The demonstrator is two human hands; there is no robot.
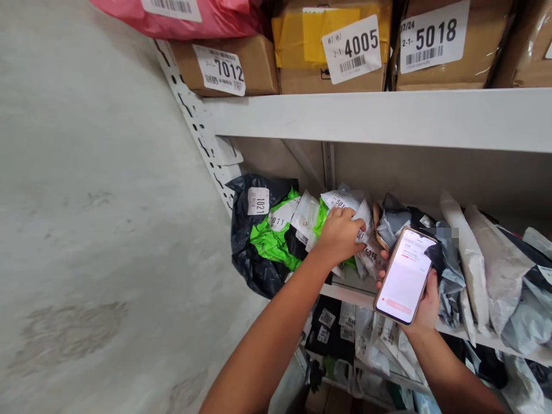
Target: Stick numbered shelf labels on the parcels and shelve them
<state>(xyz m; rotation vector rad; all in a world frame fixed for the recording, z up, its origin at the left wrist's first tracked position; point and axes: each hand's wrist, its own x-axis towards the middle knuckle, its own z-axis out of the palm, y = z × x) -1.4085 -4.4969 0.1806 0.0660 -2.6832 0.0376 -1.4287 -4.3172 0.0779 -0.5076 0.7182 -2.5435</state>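
Shelf (350,294) holds labelled parcels (339,199), left fingers (357,223) among them.

Two hands (341,236), one phone (405,277), four top-shelf boxes (259,66), one pink parcel (224,18)

A gap runs below the white shelf beam (371,118), above the packed bags (495,253); the perforated upright (198,127) bars the left, the phone (405,277) the near right.
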